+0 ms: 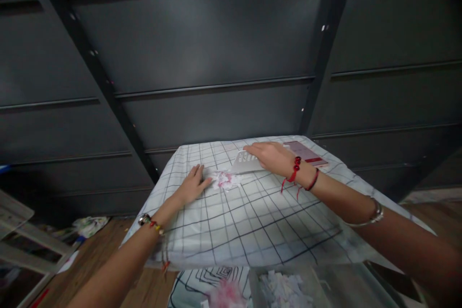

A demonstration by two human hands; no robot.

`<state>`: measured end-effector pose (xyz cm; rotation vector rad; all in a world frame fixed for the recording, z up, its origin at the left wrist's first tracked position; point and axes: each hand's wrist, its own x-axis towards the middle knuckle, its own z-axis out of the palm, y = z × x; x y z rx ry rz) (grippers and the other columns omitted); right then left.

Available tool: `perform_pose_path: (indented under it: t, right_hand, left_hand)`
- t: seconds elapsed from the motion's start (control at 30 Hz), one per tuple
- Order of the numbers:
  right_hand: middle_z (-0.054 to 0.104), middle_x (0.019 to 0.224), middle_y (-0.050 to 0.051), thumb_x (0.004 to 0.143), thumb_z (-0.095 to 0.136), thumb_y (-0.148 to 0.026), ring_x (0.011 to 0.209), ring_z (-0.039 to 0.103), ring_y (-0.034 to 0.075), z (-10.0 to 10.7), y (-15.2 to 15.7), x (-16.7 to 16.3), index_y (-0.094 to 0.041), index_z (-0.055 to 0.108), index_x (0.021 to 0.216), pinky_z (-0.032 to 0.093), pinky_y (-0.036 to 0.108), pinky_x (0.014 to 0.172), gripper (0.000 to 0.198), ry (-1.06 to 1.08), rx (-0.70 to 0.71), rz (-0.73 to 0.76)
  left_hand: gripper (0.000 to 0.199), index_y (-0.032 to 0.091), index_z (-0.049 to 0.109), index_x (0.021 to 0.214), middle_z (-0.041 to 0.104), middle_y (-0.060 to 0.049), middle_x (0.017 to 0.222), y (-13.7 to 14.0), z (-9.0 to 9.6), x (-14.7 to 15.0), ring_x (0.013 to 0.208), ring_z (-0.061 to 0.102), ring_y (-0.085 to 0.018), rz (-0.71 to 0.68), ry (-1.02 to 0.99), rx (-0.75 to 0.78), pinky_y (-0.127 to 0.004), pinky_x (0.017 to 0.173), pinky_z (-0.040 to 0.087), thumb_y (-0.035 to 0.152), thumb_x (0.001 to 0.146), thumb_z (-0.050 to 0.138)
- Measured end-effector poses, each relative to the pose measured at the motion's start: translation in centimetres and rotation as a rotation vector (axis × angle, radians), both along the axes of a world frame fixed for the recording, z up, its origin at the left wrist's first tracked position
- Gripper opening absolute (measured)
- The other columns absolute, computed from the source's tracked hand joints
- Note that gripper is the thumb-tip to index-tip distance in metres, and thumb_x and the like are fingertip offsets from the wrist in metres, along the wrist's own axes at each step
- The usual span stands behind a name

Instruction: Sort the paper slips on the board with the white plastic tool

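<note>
A small heap of white and pink paper scraps (224, 180) lies on the checked tablecloth (231, 216). My left hand (193, 186) rests on the cloth at the left of this heap, fingers stretched out and its thumb close to the scraps. On the other side, my right hand (272, 156) grips a white slotted plastic piece (245, 162) from above. The piece is tilted, with its lower edge at the right side of the heap. Its full shape is partly hidden behind my right hand.
A flat purplish-pink booklet or box (306, 153) lies at the table's back right. Below the near edge stands a clear bin (254, 281) holding paper scraps, with a blurred pink-and-white bundle (227, 293) beside it. Dark panels (216, 115) rise behind the table; a pale frame (36, 245) stands left.
</note>
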<state>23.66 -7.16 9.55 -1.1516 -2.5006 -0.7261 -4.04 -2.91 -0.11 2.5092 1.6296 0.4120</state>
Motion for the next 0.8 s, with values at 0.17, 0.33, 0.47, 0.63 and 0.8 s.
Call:
perform_pose_path:
  t: [0.17, 0.33, 0.47, 0.63, 0.8]
  right_hand:
    - [0.063, 0.083, 0.004, 0.073, 0.039, 0.002, 0.072, 0.055, 0.013, -0.9, 3.4, -0.8, -0.014, 0.055, 0.107, 0.038, 0.025, 0.064, 0.041, 0.025, 0.054, 0.048]
    - [0.061, 0.078, 0.005, 0.073, 0.033, 0.003, 0.07, 0.051, 0.015, -3.3, 4.7, -0.4, -0.013, 0.056, 0.107, 0.036, 0.028, 0.066, 0.043, 0.079, 0.142, 0.106]
    - [0.058, 0.072, 0.005, 0.074, 0.031, 0.001, 0.066, 0.046, 0.015, -5.0, 4.6, 0.9, -0.012, 0.058, 0.1, 0.032, 0.03, 0.063, 0.04, 0.186, 0.306, 0.211]
    - [0.057, 0.067, 0.002, 0.073, 0.031, 0.002, 0.063, 0.044, 0.014, -5.8, 4.1, 1.6, -0.015, 0.058, 0.092, 0.03, 0.029, 0.062, 0.038, 0.228, 0.34, 0.22]
    - [0.054, 0.06, 0.0, 0.071, 0.034, 0.002, 0.06, 0.043, 0.014, -5.7, 3.8, 1.8, -0.017, 0.056, 0.086, 0.029, 0.029, 0.059, 0.033, 0.167, 0.289, 0.255]
  left_hand:
    - [0.065, 0.008, 0.023, 0.134, 0.026, -0.017, 0.14, 3.8, -0.3, 0.5, 0.13, 0.017, -0.029, 0.042, 0.005, -0.002, -0.042, 0.102, 0.018, 0.054, 0.088, 0.02]
    - [0.07, 0.007, 0.026, 0.134, 0.027, -0.019, 0.139, 4.7, -1.2, 1.1, 0.129, 0.016, -0.033, 0.093, 0.026, -0.053, -0.048, 0.099, 0.02, 0.058, 0.087, 0.018]
    - [0.076, 0.003, 0.023, 0.135, 0.02, -0.022, 0.141, 4.2, -1.5, 1.0, 0.129, 0.013, -0.034, 0.127, 0.053, -0.086, -0.049, 0.1, 0.017, 0.061, 0.086, 0.017]
    - [0.075, 0.006, 0.021, 0.138, 0.017, -0.019, 0.143, 3.5, -1.0, 1.4, 0.13, 0.01, -0.032, 0.13, 0.107, -0.111, -0.049, 0.102, 0.015, 0.062, 0.087, 0.017]
    - [0.071, 0.006, 0.023, 0.137, 0.019, -0.018, 0.142, 3.4, -0.9, 2.2, 0.13, 0.012, -0.031, 0.129, 0.153, -0.103, -0.047, 0.102, 0.016, 0.058, 0.089, 0.021]
